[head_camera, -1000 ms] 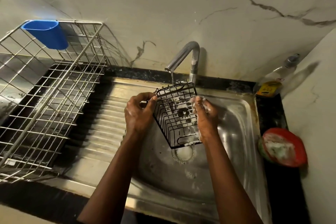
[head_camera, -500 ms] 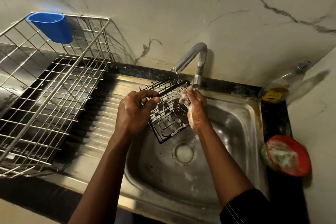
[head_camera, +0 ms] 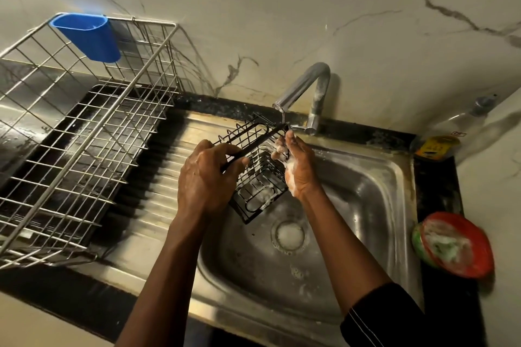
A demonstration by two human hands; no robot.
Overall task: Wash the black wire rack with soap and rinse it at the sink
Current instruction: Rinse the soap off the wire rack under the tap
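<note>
Left hand (head_camera: 205,180) grips the black wire rack (head_camera: 258,187) by its rim; soapy right hand (head_camera: 299,167) curls on its far edge under the tap (head_camera: 303,84). Open sink (head_camera: 369,189) basin lies below

A blue cup (head_camera: 87,36) hangs on the steel basket (head_camera: 84,144) at left. At right, a bottle (head_camera: 451,124) and a red dish (head_camera: 462,245) sit on the black table (head_camera: 434,194).

I have one view only: a wide-angle head camera, close over the sink (head_camera: 375,186), looking forward and steeply down. It faces the wall (head_camera: 282,8), tap (head_camera: 304,82) just above centre, both forearms (head_camera: 174,262) cut by the bottom edge.
</note>
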